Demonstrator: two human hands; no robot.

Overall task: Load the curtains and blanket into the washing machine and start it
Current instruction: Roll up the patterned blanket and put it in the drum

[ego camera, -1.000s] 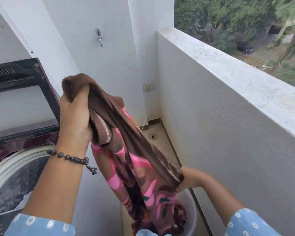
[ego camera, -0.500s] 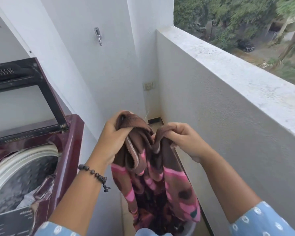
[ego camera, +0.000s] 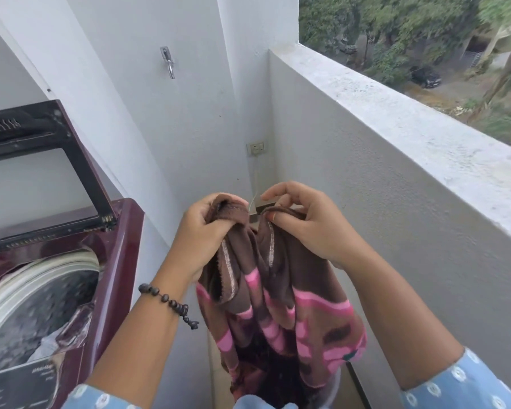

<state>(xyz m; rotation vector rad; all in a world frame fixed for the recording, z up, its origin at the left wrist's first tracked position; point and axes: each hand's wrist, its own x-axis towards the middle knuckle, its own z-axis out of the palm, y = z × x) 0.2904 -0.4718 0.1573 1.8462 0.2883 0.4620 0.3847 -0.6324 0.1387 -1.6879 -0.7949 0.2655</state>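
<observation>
Gripping the top edge of a brown and pink blanket [ego camera: 278, 302], the left hand [ego camera: 202, 231] bunches one corner in its curled fingers while the right hand [ego camera: 304, 225] pinches the edge just beside it. The blanket hangs down between the forearms into a white bucket [ego camera: 334, 388] on the balcony floor. To the left stands the maroon washing machine [ego camera: 121, 261] with its lid [ego camera: 42, 163] raised and some pale cloth in its drum [ego camera: 36, 314]. A beaded bracelet [ego camera: 168, 302] circles the left wrist.

Light blue sleeves [ego camera: 455, 385] with white ring motifs (both forearms bare); dark beaded bracelet [ego camera: 167, 299] on left wrist
</observation>
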